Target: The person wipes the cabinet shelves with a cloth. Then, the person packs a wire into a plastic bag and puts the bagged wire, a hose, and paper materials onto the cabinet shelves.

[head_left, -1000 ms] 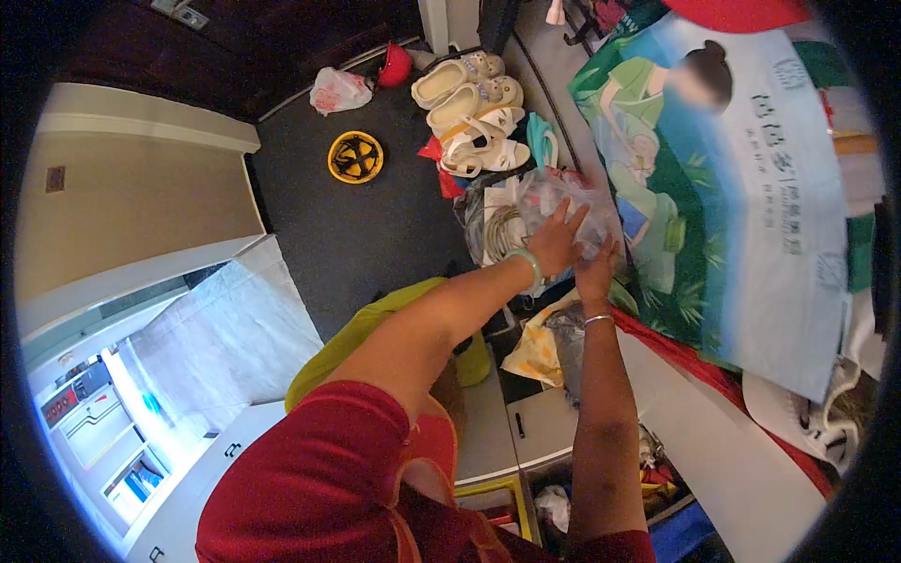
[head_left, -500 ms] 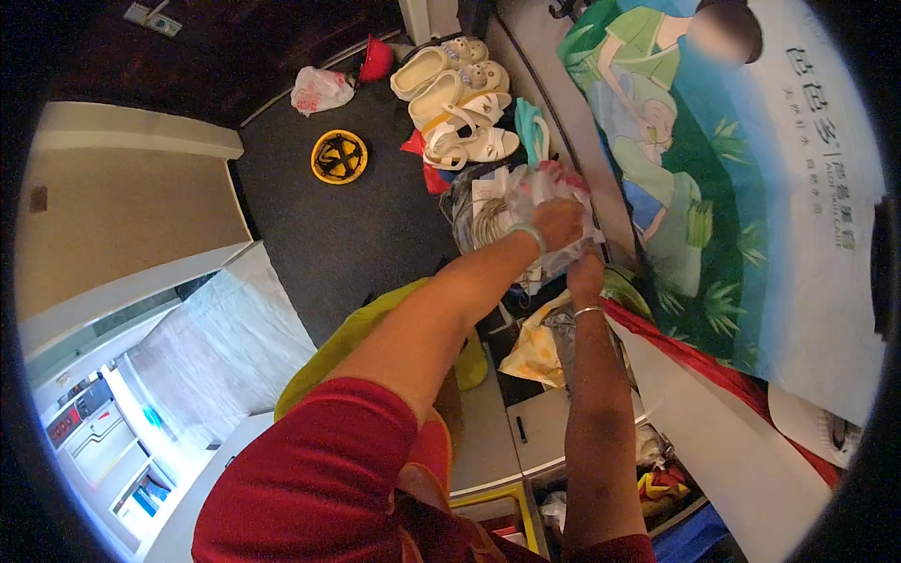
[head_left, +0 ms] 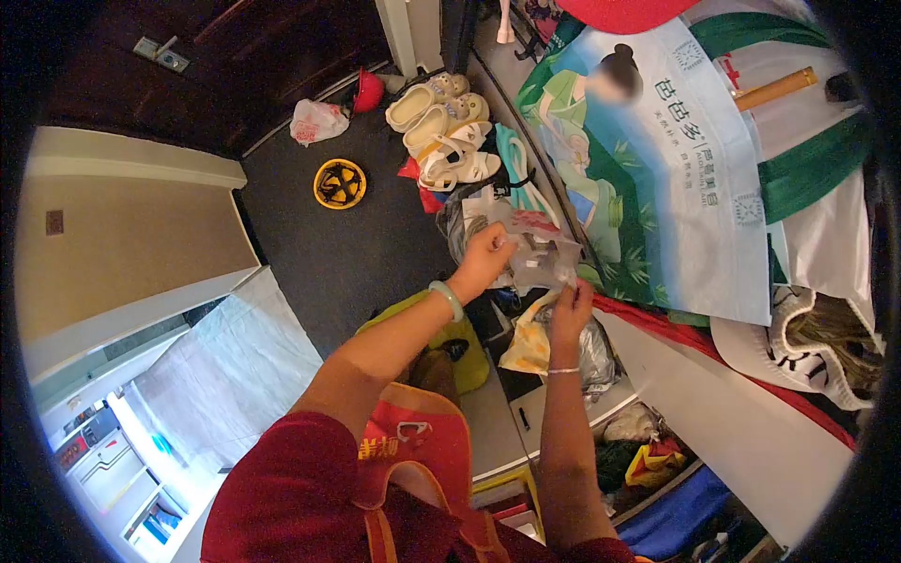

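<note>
A translucent plastic bag (head_left: pixel 542 263) with red print is stretched between my two hands. My left hand (head_left: pixel 484 259), with a pale green bangle at the wrist, is closed on its left edge. On the lower right edge, my right hand (head_left: pixel 570 310) pinches the plastic; a thin silver bracelet is on that wrist. Below my right hand lie a yellow-and-white bag (head_left: pixel 531 340) and a silvery plastic bag (head_left: pixel 595 352). Behind the stretched bag are a grey plastic bag (head_left: pixel 453 223) and turquoise slippers (head_left: pixel 514 159). What the stretched bag contains, if anything, I cannot make out.
Cream clogs (head_left: pixel 413 108) and white sandals (head_left: pixel 455 164) line the wall. A yellow helmet (head_left: pixel 339 184), a red helmet (head_left: pixel 368 90) and a white bag (head_left: pixel 317 122) lie on the dark floor. A large printed bag (head_left: pixel 671 188) hangs at right. An open drawer (head_left: pixel 657 511) is below.
My hands have moved apart, the left one toward the left, spreading the plastic bag between them. The view has shifted, showing more of the hanging items on the right.
</note>
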Demonstrator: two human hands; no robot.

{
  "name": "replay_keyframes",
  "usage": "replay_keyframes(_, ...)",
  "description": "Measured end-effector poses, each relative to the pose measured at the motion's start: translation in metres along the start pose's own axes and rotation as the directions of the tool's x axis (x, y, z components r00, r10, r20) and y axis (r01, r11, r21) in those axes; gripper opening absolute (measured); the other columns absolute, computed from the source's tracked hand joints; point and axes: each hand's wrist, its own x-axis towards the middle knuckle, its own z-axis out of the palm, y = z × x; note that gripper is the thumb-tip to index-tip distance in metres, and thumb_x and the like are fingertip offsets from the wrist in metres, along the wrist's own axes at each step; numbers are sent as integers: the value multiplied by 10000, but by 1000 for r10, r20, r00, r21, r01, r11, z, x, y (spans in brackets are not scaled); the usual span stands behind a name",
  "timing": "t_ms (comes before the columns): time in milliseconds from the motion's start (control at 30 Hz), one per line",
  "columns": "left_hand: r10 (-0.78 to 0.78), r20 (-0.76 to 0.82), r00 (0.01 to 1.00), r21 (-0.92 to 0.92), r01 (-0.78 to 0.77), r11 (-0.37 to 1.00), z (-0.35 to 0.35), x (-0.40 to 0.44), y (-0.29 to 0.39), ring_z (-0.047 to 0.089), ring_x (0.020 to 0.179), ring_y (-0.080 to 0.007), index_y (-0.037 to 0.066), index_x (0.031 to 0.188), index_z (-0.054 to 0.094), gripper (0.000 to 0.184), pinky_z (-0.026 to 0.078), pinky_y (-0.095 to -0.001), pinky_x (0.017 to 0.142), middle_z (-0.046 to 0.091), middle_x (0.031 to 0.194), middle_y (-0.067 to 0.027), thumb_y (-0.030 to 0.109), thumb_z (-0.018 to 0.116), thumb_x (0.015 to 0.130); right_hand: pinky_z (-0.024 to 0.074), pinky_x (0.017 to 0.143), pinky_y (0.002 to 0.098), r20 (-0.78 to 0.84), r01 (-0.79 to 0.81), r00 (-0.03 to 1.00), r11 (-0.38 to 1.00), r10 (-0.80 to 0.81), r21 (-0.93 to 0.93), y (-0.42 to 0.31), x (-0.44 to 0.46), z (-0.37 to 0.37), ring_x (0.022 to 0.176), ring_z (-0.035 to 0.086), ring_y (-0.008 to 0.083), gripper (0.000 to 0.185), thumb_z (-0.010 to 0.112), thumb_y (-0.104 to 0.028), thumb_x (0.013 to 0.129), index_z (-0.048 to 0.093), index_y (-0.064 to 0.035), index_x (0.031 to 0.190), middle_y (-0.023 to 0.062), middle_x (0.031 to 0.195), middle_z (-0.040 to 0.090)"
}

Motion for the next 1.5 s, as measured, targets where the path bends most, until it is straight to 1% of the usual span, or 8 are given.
replay_keyframes(367,-25,-204,979,15,29,999,-71,-67,42,436,650,-113,8,896,492,104,393,-258,581,511,748,-54,104,508,857,411,754,327,56,-143,989,980,137,140,-59,-62,-19,793,508,239,169,459,-10,759,522,16,914,119,849,531)
replay_keyframes(400,174,-216,961,241,-121,963,-81,-66,37,445,690,-107,20,873,489,111,397,-255,610,521,803,-45,126,520,864,411,754,327,63,-151,988,978,143,141,-59,-64,-19,793,508,239,169,459,-10,759,522,16,914,119,849,531)
replay_keyframes(500,59,-320,945,319,48,947,-103,-85,29,461,727,-104,34,851,490,98,404,-247,651,518,842,-34,127,514,870,412,757,327,135,-147,982,984,133,99,-60,-75,-21,785,511,233,172,457,-14,762,522,10,919,110,844,535)
replay_keyframes(533,-179,-263,948,92,209,974,-112,-90,21,477,748,-92,38,871,506,92,406,-231,685,520,837,-23,128,523,868,415,758,334,175,-147,975,988,137,45,-64,-78,-25,788,519,240,172,456,-18,767,522,10,923,114,850,539)
replay_keyframes(667,-263,-55,963,-16,262,965,-128,-112,14,486,776,-84,31,924,519,107,409,-223,713,524,848,-9,118,531,862,426,758,354,254,91,964,994,-73,-62,-33,-94,-27,809,538,274,168,457,-35,784,526,4,931,131,860,547)
replay_keyframes(1000,-452,164,877,-518,466,717,-104,-122,-21,519,594,-124,51,1079,495,206,477,-271,668,569,836,-58,139,428,906,422,781,323,402,74,916,983,0,-168,5,-94,12,872,548,282,158,456,-42,818,543,-20,948,131,945,561)
replay_keyframes(1433,-489,158,858,-441,504,742,-42,-73,-43,489,586,-78,99,1217,404,451,406,-184,431,540,1091,-30,-2,411,778,436,756,409,418,25,908,997,6,-69,95,-30,87,856,554,323,207,508,-96,812,549,-46,1009,169,951,582)
replay_keyframes(1500,-467,155,870,-497,478,725,-34,-70,-39,485,583,-76,97,1242,376,498,396,-181,422,516,1137,-44,-22,415,761,430,772,417,432,-354,783,892,447,-282,125,2,105,913,533,338,248,492,-60,804,554,-61,1045,175,1027,561)
